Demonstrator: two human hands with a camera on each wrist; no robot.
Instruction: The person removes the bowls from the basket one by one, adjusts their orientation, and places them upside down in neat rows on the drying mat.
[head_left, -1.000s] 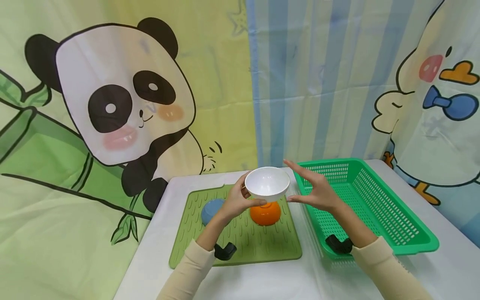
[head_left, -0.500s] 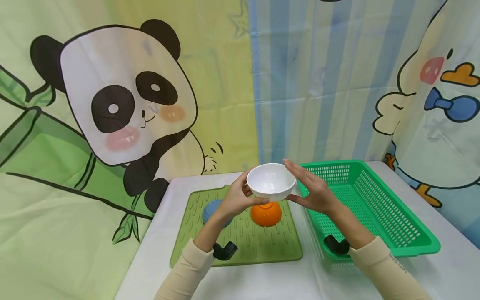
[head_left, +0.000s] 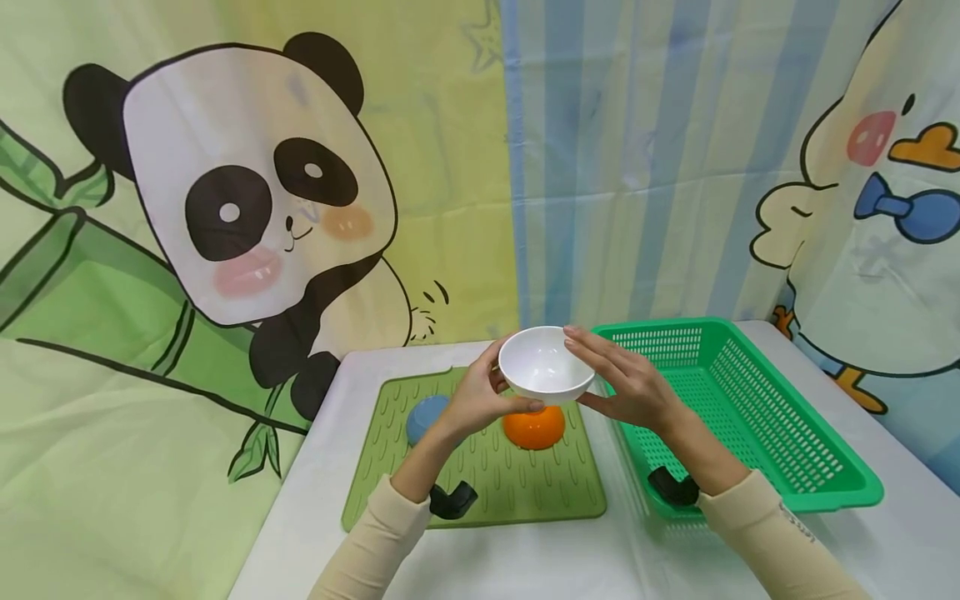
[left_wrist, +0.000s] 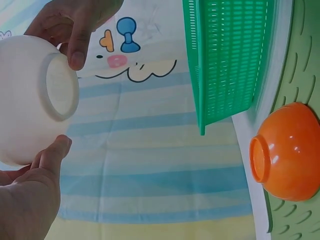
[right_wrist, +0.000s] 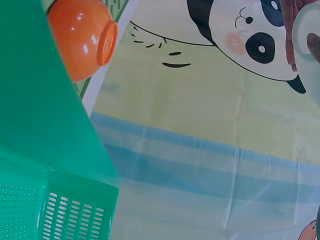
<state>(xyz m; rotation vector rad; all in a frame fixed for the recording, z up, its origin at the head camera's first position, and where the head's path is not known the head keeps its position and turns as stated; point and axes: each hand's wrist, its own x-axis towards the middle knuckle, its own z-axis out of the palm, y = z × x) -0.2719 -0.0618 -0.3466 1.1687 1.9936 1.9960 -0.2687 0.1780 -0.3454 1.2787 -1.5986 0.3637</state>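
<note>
A white bowl (head_left: 536, 367) is held up above the mat by both hands, its opening tipped toward the head camera. My left hand (head_left: 480, 392) grips its left side, with the thumb under the front. On the other side my right hand (head_left: 633, 387) pinches the rim, fingers over the edge and thumb below. The left wrist view gives the underside and foot ring of the white bowl (left_wrist: 22, 100). Below it, an orange bowl (head_left: 534, 431) sits upside down on the green mat (head_left: 517, 496). Left of that is a blue bowl (head_left: 426, 419), partly hidden by my left arm.
A green perforated basket (head_left: 776, 408) stands on the white table (head_left: 487, 567) to the right of the mat, partly under my right forearm. Behind the table hangs a printed curtain (head_left: 442, 167) with a panda and a duck.
My right hand has come in from the right, apart from the white bowl at first, and now holds its rim. The bowl has shifted slightly right in the head view.
</note>
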